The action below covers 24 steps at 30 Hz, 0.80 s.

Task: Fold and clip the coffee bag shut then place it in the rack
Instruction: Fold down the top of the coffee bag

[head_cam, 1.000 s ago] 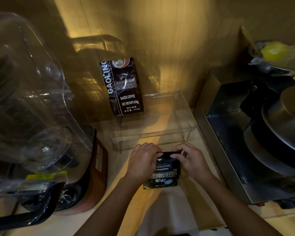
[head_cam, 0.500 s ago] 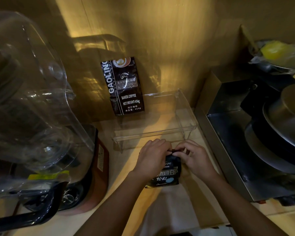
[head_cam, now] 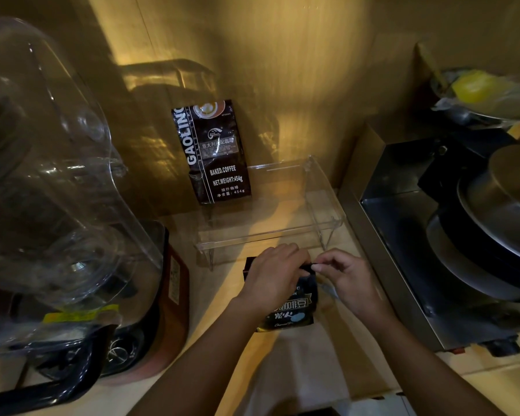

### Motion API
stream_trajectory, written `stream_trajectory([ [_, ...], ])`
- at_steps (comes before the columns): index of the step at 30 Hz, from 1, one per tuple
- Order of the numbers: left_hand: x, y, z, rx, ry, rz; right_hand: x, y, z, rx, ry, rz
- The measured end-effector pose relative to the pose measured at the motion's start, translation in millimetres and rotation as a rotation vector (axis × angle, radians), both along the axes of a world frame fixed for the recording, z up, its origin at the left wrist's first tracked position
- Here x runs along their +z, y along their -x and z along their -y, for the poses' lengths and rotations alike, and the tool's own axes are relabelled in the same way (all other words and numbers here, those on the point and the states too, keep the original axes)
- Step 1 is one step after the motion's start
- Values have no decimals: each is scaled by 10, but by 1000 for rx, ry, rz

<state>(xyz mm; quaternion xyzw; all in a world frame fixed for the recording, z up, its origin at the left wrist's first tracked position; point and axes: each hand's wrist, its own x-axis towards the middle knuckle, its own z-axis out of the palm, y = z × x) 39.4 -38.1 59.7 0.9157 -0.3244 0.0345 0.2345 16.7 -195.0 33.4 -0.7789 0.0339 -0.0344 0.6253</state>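
coffee bag point(head_cam: 294, 310): small, black; on counter; before clear rack point(head_cam: 270, 232)

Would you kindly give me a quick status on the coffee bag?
Left hand and right hand both pinching top of small coffee bag, on counter. No clip seen. Clear rack just behind, GAOLING bag at its left.

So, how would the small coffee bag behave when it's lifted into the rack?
The small bag is probably floppy: its top bends under the left hand and right hand. It looks glossy, so maybe slippery. Likely light, being smaller than the GAOLING bag.
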Motion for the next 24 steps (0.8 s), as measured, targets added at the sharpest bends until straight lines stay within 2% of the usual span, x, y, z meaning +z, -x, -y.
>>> stream_trajectory([
  [7,6,-6,53,-1,13,42,-4,14,15,98,142,27],
  [12,-7,-25,29,18,71,28,-16,-24,-7,74,133,43],
  [19,-5,-71,-269,153,125,-135,-1,-40,98,50,51,12],
  [24,-14,-49,-597,268,170,-221,69,-79,-15,90,71,9],
])
